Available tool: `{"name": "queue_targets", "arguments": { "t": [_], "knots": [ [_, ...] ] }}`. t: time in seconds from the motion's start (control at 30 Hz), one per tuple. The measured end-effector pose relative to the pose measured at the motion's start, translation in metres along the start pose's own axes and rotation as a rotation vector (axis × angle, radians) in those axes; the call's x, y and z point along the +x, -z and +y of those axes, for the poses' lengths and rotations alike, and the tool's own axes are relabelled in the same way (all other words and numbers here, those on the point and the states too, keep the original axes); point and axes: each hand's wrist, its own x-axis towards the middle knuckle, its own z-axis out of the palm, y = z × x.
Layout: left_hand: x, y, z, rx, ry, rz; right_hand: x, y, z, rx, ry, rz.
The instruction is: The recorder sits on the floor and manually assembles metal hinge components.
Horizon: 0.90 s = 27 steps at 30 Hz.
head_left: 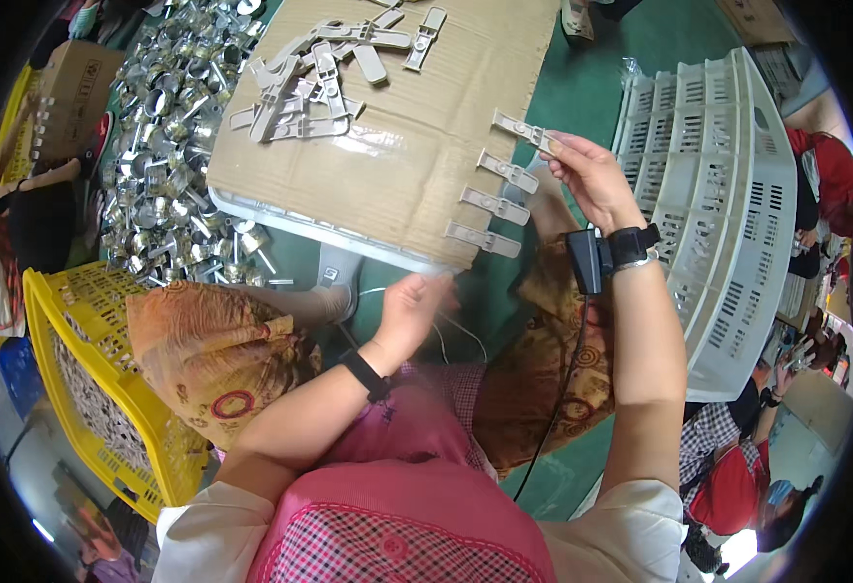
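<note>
My right hand [587, 173] pinches the near end of a beige plastic lever piece [517, 126] at the right edge of a cardboard sheet [417, 146]. Below it, three similar lever pieces [494, 205] form a column along that edge, their ends jutting past the cardboard. My left hand [412, 313] is curled by the sheet's near right corner; its fingertips are smeared by motion, and whatever they might hold is not visible. A loose pile of the same lever pieces [324, 83] lies toward the far left of the cardboard.
A white crate rim [329, 233] shows under the cardboard. To the left, many shiny metal ring parts [169, 136] cover the floor. A yellow crate [105, 389] stands at the lower left, a white slatted crate [708, 214] at the right. Other people sit on both sides.
</note>
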Motion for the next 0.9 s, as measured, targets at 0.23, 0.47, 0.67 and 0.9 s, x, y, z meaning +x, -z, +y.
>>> {"name": "queue_targets", "arguments": {
  "t": [0.23, 0.47, 0.67, 0.9],
  "knots": [
    [0.002, 0.0, -0.001, 0.018, -0.013, 0.01, 0.002, -0.007, -0.002, 0.075, 0.036, 0.005],
    [0.001, 0.001, 0.001, 0.012, -0.026, 0.009, 0.005, -0.011, 0.003, -0.043, 0.0, -0.013],
    [0.001, 0.0, -0.002, 0.044, -0.009, 0.001, 0.002, -0.008, 0.006, -0.043, -0.01, -0.003],
    [0.002, 0.0, 0.001, 0.025, -0.004, 0.0, 0.005, -0.009, 0.007, -0.046, -0.016, 0.016]
  ]
}}
